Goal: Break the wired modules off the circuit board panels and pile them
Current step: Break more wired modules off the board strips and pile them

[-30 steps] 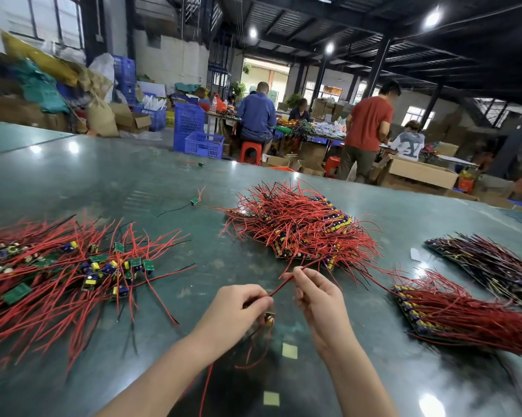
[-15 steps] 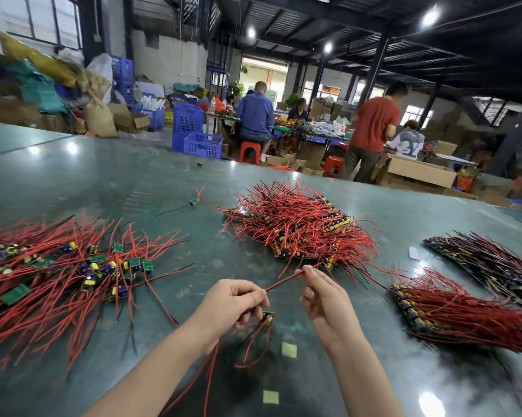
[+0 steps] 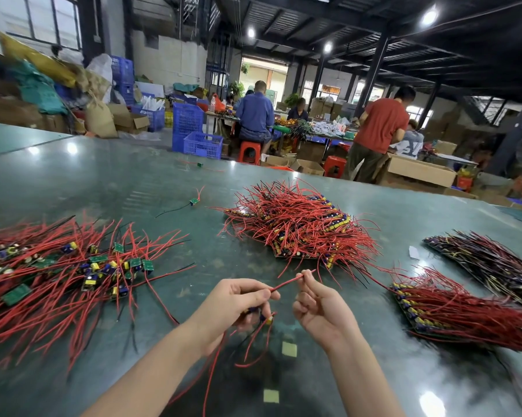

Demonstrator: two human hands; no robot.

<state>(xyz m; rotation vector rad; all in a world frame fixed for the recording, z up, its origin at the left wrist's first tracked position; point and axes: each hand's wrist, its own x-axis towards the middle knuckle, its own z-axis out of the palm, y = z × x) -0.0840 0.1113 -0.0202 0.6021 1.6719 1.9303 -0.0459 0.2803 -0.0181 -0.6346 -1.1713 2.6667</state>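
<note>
A small wired module (image 3: pixel 261 316) with red and black leads is sitting low in the left hand (image 3: pixel 232 308), whose curled fingers are gripping it just above the dark green glossy worktop (image 3: pixel 127 182). One thin red wire (image 3: pixel 287 283) is running up from that hand to the right hand (image 3: pixel 321 308), which is pinching its far end between thumb and fingertip. More red leads are dangling below the left hand toward the worktop. To the left, a loose pile of separated modules with green boards and red wires (image 3: pixel 73 272) is lying spread out. Beyond the hands, a heap of wired circuit board panels (image 3: pixel 302 227) is resting on the worktop, with a second stack of red-wired panels (image 3: pixel 464 311) at the right and a darker stack (image 3: pixel 491 260) behind it.
</note>
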